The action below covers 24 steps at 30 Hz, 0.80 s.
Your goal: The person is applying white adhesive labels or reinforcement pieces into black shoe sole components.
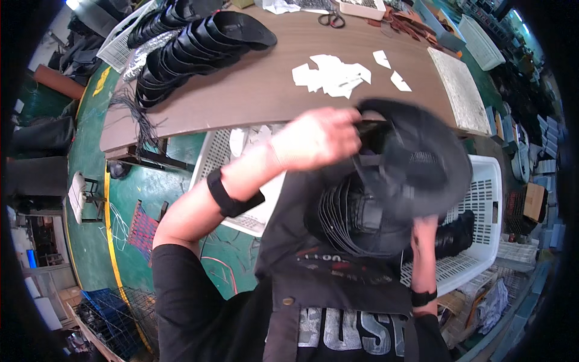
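Observation:
A black shoe upper (431, 163), smeared by motion, is raised in front of me over my lap. My left hand (322, 139) is closed, its fingertips pinching the upper's left edge. At the lower edge of the same piece is my right hand (425, 226), blurred, with its fingers hidden behind the black material. Below the raised piece, a nested stack of black uppers (341, 220) rests on my dark apron. More nested black uppers (193, 57) lie in a long row on the brown table (241, 102), at its far left.
White paper scraps (332, 75), black-handled scissors (331, 20) and a pale board (458, 87) lie on the table. A white crate (482, 193) with black pieces stands at my right; another white crate (211, 160) is under the table edge. A stool (84, 196) stands left.

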### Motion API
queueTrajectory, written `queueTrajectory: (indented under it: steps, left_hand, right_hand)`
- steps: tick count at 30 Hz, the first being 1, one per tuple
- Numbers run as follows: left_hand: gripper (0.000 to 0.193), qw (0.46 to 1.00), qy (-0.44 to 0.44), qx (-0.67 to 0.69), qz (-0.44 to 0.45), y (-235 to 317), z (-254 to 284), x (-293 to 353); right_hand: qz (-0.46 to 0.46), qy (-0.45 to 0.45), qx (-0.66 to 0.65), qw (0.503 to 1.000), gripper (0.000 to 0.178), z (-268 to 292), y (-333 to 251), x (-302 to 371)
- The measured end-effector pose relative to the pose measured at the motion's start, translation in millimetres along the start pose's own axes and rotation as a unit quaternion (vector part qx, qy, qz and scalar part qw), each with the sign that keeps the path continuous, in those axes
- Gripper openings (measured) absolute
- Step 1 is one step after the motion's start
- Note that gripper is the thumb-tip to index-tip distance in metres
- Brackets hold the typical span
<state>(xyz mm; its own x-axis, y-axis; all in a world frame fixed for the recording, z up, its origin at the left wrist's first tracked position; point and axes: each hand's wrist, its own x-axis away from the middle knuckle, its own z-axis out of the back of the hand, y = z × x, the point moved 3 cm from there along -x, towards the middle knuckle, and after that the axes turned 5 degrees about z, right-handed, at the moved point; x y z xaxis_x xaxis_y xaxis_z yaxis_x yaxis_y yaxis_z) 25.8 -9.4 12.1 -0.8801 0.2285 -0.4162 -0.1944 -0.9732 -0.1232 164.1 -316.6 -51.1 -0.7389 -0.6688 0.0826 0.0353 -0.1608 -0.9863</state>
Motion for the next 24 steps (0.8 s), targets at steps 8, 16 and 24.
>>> queueTrajectory:
  steps: [8, 16, 24]
  left_hand:
    - [0.018, 0.954, -0.082, -0.229, 0.174, -218, 8, 15]
    - [0.015, 0.824, -0.253, -0.366, 0.350, -329, -10, 94]
    - [0.028, 0.888, -0.124, -0.338, 0.286, -257, -30, 76]
  right_hand:
    - [0.061, 0.083, 0.317, 0.943, 0.044, 37, 7, -5]
    - [-0.057, 0.117, 0.327, 0.936, 0.050, 34, 17, 5]
    - [-0.045, 0.083, 0.249, 0.964, 0.028, 51, 4, -4]
